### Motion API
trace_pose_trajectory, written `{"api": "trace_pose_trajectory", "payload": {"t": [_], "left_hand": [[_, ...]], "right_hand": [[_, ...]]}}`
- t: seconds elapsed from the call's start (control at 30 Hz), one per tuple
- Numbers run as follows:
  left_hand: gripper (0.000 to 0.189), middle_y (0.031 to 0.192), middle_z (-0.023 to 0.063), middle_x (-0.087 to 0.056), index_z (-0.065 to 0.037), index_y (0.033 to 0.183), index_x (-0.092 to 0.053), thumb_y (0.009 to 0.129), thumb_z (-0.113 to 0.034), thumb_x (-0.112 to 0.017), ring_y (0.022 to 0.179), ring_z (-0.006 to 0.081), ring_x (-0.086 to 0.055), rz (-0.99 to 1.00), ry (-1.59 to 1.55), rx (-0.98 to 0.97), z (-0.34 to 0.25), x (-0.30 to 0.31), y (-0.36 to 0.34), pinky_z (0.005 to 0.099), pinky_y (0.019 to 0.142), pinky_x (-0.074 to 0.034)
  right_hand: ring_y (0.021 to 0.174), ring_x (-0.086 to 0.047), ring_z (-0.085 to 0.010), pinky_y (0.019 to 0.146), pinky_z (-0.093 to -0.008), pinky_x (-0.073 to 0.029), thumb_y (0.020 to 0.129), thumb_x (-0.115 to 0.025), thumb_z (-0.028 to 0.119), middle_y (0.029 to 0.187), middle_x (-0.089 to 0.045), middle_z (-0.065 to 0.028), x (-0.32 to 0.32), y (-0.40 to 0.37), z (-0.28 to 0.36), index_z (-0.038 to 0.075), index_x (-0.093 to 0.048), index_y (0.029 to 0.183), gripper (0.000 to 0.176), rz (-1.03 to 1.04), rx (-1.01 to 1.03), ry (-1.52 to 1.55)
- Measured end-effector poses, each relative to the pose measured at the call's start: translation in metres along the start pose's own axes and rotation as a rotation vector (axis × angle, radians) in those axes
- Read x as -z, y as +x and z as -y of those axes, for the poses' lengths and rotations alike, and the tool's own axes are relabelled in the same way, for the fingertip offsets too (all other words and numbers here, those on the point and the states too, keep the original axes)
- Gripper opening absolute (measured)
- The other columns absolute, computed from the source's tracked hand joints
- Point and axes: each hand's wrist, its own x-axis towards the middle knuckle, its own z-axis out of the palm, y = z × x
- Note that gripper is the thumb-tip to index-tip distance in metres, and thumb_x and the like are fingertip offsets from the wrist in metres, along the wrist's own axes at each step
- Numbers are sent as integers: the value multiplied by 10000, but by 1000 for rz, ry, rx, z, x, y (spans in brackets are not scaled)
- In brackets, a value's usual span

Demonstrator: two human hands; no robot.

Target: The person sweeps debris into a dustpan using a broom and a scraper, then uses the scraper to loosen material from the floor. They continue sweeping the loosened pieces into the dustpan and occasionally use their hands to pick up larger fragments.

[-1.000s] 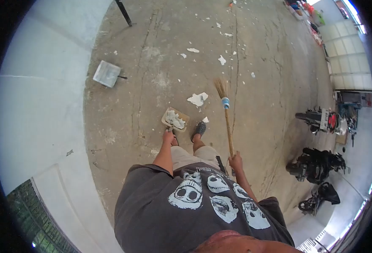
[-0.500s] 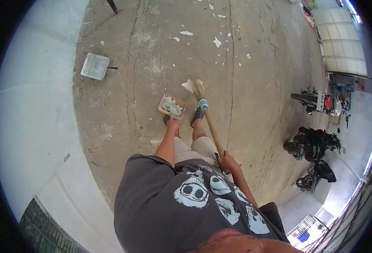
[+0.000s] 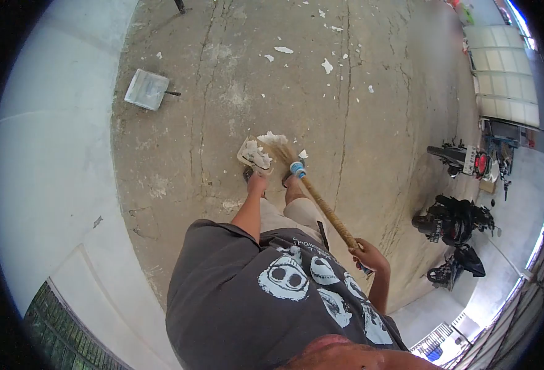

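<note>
Starting at the fingers: those of the right hand [image 3: 368,256] are wrapped fully round the top end of the broom [image 3: 322,206]. Those of the left hand [image 3: 258,182] look closed on the near edge of the dustpan [image 3: 253,155], though the exact grip is too small to make out.

The dustpan is set down on the concrete floor [image 3: 377,142], right below the left arm, and it's already heaped with white scraps. The broom's bristles are pressed against its right side, with a big white flake [image 3: 272,137] sitting right at the far edge of the pan.

What could go wrong, as a guess:
- The flake could get shoved past or over the pan, since the broom is only gripped at its far end by one hand and not much control is had that way.
- The heaped scraps could be flicked back out by a hard stroke.
- The pan could be skidded sideways, being steadied by one hand only.

Pose: the left arm is stretched straight down to the pan. The right arm is bent, its hand pulled back by the hip, so the handle is slanted diagonally down to the bristles.

Further out, a second tray [image 3: 146,89] is lying near the pale wall, more white chips [image 3: 327,65] are scattered beyond, and motorbikes [image 3: 454,222] are parked off to the right.
</note>
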Motion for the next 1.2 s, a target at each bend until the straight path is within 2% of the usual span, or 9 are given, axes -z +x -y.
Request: {"api": "trace_pose_trajectory", "payload": {"t": [0.17,0.3,0.4,0.43,0.63,0.8,0.93,1.03,1.2], "left_hand": [[372,980,174,-603,-71,1078,-546,795,-306,-495,926,341,-565,-12,-99,124,9,14,5,444,766,-448],[352,963,192,-606,-26,1064,-544,800,-252,-487,880,346,-582,-83,4,-130,20,33,22,415,758,-458],[404,867,192,-618,45,1065,-531,774,-236,-529,765,296,-606,-12,-322,17,0,54,16,378,728,-457],[448,852,184,-618,26,1129,-511,767,-238,-530,781,273,-609,16,38,-227,25,53,39,372,698,-466],[420,1028,187,-563,1,1107,-534,764,-241,-551,845,329,-580,58,-188,-1,-3,78,23,392,742,-465],[389,1001,181,-589,-26,1093,-557,774,-250,-560,888,308,-581,-87,163,-237,23,93,37,378,773,-451],[336,992,185,-602,-34,1049,-588,795,-249,-542,919,313,-576,-73,177,-226,23,106,38,369,788,-441],[407,1049,167,-580,-30,1145,-530,783,-214,-555,972,304,-554,21,217,-356,53,106,63,385,845,-419],[388,1184,185,-506,14,1167,-477,823,-165,-495,1100,317,-475,209,143,-153,80,80,104,381,913,-384]], "right_hand": [[476,-478,-112,417,-273,-409,839,-565,194,647,-506,-42,4,11,8,18,-418,1204,432,-122,47,21],[498,-534,-150,467,-293,-453,828,-543,241,690,-545,-69,10,26,5,28,-436,1181,425,-200,121,-61],[528,-569,-170,481,-306,-471,825,-535,248,709,-564,-81,20,27,7,19,-462,1119,379,-199,63,-51],[528,-569,-170,481,-306,-471,825,-535,248,709,-564,-81,23,26,5,19,-462,1119,379,-236,72,8],[464,-552,-156,389,-316,-440,828,-519,269,656,-558,-73,16,26,-35,50,-470,1089,344,-203,36,71],[749,-621,-332,663,-415,-489,790,-535,246,864,-609,-228,-16,17,-48,-8,-479,1089,396,-360,2,-50],[559,-609,-275,504,-395,-491,808,-529,242,745,-610,-195,-43,48,-80,9,-451,1095,378,-499,131,-205],[812,-578,-413,724,-470,-457,775,-504,202,848,-590,-275,-58,60,-55,-21,-510,1021,333,-440,81,-285],[848,-587,-384,747,-441,-460,745,-498,182,889,-604,-239,-64,45,16,-23,-517,1040,359,-278,152,-413]]}}
